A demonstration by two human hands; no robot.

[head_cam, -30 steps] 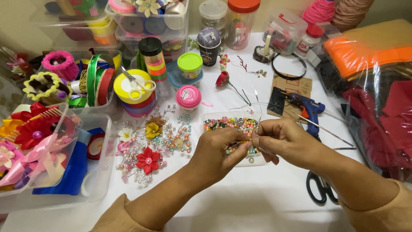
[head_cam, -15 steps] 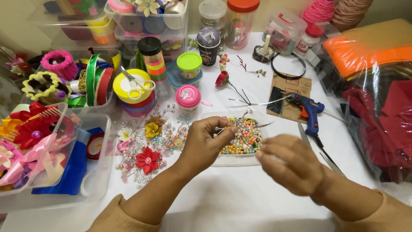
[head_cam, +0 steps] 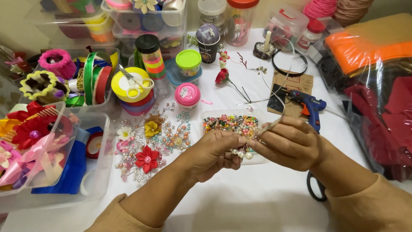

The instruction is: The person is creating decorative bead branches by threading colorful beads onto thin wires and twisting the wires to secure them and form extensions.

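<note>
Two hands meet over the near edge of the clear bead tray (head_cam: 214, 117) on the white worktop (head_cam: 257, 206): the left hand (head_cam: 214, 154) is closed in a pinch grip on a small cluster of pearl beads (head_cam: 242, 152), and the right hand (head_cam: 292, 144) is closed on a thin pale wire (head_cam: 277, 115). That wire runs from the cluster up and away to the far right, past the blue glue gun (head_cam: 310, 105). Both hands touch at the cluster, the left one nearer the beads.

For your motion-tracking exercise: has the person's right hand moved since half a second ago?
Yes. The right hand has moved up and leftward, back to the left hand at the bead tray; before, it sat lower, below the blue glue gun.
</note>
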